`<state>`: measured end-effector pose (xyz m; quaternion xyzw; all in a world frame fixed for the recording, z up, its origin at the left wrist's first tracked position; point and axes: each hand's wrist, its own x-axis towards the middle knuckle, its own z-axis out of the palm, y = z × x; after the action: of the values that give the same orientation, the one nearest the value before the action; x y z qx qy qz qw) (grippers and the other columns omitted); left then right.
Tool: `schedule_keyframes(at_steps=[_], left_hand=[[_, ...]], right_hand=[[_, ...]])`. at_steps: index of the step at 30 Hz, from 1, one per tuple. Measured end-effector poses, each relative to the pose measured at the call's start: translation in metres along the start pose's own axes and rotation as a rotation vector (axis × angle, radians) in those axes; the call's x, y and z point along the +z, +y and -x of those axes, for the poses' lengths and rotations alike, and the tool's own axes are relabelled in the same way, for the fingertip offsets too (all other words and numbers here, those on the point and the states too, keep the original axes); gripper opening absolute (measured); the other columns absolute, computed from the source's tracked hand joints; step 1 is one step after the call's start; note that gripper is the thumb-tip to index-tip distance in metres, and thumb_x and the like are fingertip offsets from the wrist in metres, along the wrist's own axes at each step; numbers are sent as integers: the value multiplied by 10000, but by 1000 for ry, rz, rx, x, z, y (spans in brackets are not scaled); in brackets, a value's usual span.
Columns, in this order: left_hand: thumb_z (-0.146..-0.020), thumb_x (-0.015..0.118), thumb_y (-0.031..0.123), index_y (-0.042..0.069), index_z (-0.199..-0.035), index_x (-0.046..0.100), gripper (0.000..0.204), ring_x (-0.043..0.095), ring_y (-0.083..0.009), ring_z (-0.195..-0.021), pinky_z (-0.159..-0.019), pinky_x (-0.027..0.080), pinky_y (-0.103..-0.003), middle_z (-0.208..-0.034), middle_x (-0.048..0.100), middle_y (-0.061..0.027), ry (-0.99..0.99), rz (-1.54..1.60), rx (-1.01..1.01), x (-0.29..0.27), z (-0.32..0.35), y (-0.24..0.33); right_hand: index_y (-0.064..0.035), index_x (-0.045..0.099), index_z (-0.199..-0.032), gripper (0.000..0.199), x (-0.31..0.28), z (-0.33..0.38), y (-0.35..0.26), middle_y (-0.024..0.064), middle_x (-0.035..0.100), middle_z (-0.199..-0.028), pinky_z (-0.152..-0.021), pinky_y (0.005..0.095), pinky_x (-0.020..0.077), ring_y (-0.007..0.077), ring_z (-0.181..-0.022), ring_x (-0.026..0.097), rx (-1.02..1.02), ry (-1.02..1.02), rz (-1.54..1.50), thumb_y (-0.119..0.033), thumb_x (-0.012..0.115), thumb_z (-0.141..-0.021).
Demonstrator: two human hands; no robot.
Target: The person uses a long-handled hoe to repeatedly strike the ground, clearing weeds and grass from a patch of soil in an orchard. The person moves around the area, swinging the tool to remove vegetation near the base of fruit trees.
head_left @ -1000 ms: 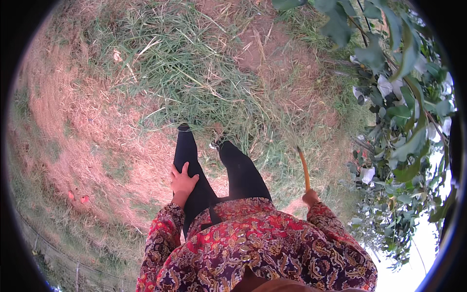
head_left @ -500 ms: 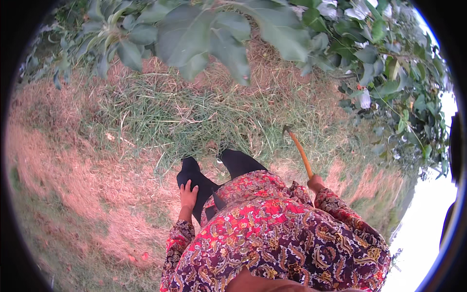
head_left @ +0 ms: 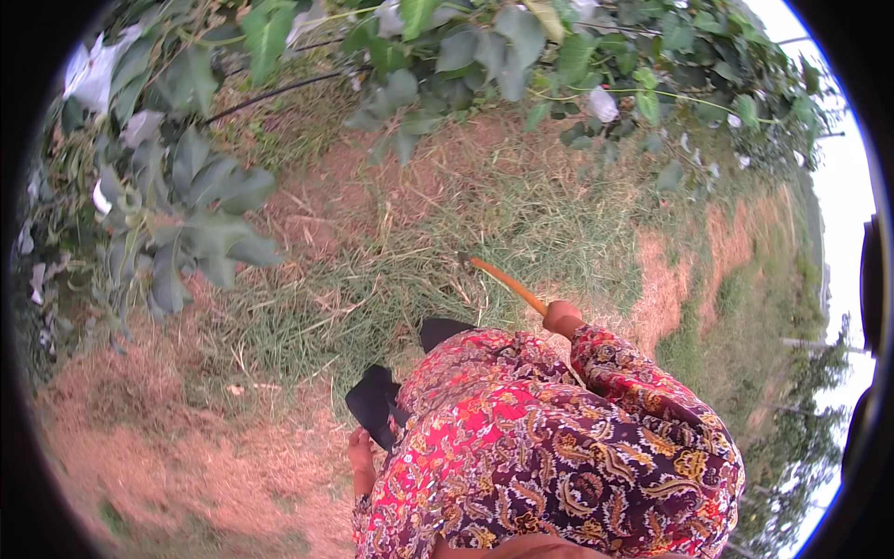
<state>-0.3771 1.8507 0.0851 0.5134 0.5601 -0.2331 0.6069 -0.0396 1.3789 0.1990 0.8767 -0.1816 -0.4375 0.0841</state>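
Right hand (head_left: 562, 318) is clamped around the orange wooden handle (head_left: 507, 283) of a tool; the handle angles up-left from the fist, and its far end sits low over the cut grass (head_left: 391, 279). The tool head is too small to make out. Left hand (head_left: 360, 454) hangs empty at the person's side, fingers loosely extended, just beside the dark trouser leg (head_left: 374, 401). The hands are well apart. The patterned red top (head_left: 559, 456) fills the lower frame. Leafy branches (head_left: 186, 205) hang at upper left and across the top; bare reddish soil (head_left: 140, 447) lies at lower left.
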Motion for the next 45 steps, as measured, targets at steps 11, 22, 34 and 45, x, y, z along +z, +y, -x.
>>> schedule_keyframes(at_steps=[11, 22, 34, 45], left_hand=[[-864, 558, 234, 43, -1173, 540, 363, 576, -142, -707, -550, 461, -291, -854, 619, -55, -22, -231, 38, -59, -45, 11], [-852, 537, 244, 77, -1152, 530, 344, 585, -180, -683, -521, 468, -326, -781, 618, -60, 118, 101, -7, -176, -40, -69], [-839, 553, 346, 89, -1109, 571, 373, 593, -193, -677, -558, 499, -351, -884, 609, -64, 352, 363, -137, -155, 62, -122], [-840, 538, 293, 103, -1014, 569, 260, 605, -178, -721, -569, 507, -353, -869, 584, -44, 244, 166, -48, -111, 107, -250]], right_hand=[[-105, 663, -1039, 289, 4, 36, -42, 144, 655, -1030, -813, 394, 516, 292, -940, 643, -129, 212, -99, -254, 545, -821], [-46, 671, -956, 301, 1, 57, -155, 162, 673, -941, -801, 410, 514, 280, -910, 655, -135, -37, -231, -268, 609, -763], [16, 658, -999, 387, 22, 71, -228, 222, 640, -1034, -814, 381, 510, 337, -990, 622, -317, 163, 335, -268, 616, -739], [-2, 666, -859, 324, 8, 129, -358, 161, 660, -733, -617, 374, 530, 273, -670, 666, -507, 154, 152, -286, 652, -702]])
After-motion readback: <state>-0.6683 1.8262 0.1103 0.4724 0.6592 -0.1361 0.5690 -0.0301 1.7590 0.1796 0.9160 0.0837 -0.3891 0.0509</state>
